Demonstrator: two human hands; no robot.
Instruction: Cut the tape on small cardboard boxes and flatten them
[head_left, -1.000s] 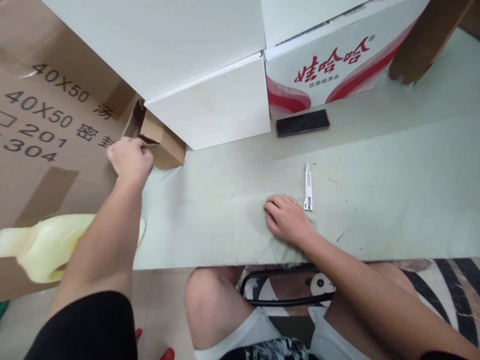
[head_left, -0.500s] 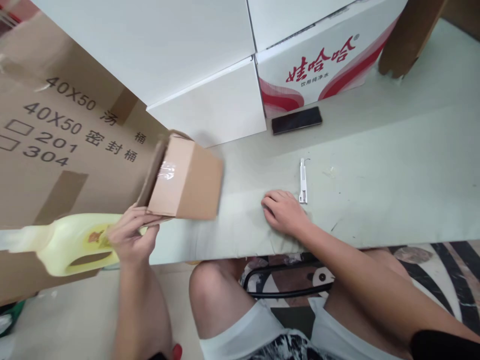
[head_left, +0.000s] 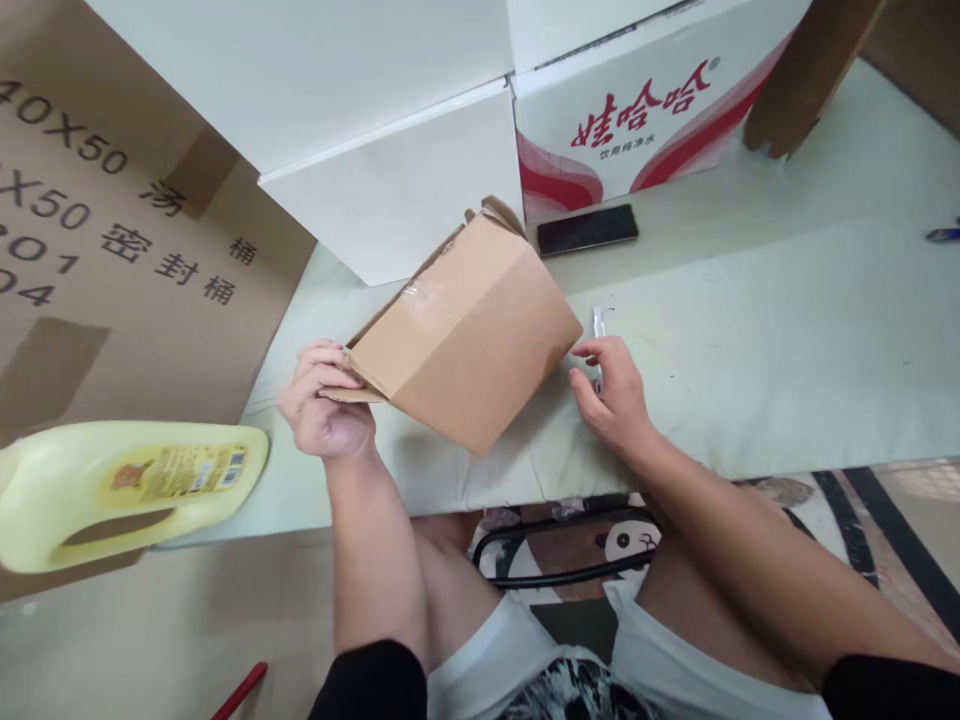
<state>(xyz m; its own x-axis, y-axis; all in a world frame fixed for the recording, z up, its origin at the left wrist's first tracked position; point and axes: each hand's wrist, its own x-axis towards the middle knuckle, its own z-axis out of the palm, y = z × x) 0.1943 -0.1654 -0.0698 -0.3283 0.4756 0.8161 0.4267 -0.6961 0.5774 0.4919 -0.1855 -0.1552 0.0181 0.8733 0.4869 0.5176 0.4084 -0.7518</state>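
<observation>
One rectangular brown cardboard box [head_left: 466,325], tilted mid-frame, should be light and fairly stiff, best held by opposite walls [head_left: 491,365]; the bare left hand [head_left: 326,405] pinches its flap [head_left: 351,396], the bare right hand [head_left: 615,395], loosely uncurled, just beside its right corner.

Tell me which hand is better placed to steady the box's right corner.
Probably the right hand: open, beside that corner of the box, while the left hand grips a flap at the other end.

A brown cardboard box [head_left: 480,340] tilts over the table [head_left: 750,370].
</observation>
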